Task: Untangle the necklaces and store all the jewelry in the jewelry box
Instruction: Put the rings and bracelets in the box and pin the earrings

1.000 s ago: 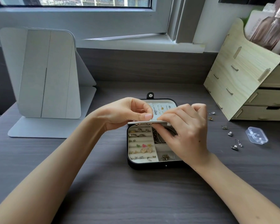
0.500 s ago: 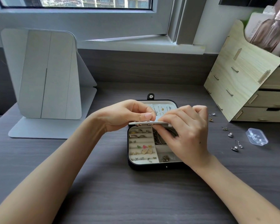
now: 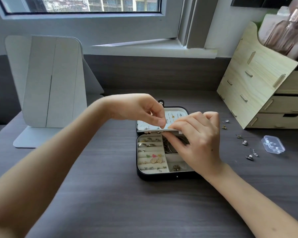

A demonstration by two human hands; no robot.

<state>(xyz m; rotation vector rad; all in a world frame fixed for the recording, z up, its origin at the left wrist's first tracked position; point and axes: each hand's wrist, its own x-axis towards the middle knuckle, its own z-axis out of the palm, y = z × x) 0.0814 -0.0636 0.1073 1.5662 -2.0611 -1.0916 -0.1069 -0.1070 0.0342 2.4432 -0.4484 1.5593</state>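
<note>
Gripping inner panel [image 3: 155,130] of open jewelry box [image 3: 155,176] on desk [image 3: 110,200], right hand [image 3: 199,140] curled on its edge. Left hand [image 3: 138,109] pinched tiny piece above panel, kind unclear. Loose earrings [image 3: 244,142] lay right of box.

Black jewelry box [image 3: 162,176] (cream lining); grey woodgrain desk [image 3: 127,203]; pale wood organizer [image 3: 255,79].

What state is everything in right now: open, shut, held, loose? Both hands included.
Jewelry box: open, lid folded back.
Earring panel: lifted over the compartments, gripped by the right hand.
Left hand: pinches a small piece at the panel, too small to identify.
Window: ajar.
Organiser drawers: shut.
Loose earrings: lying on the desk, outside the box.
</note>
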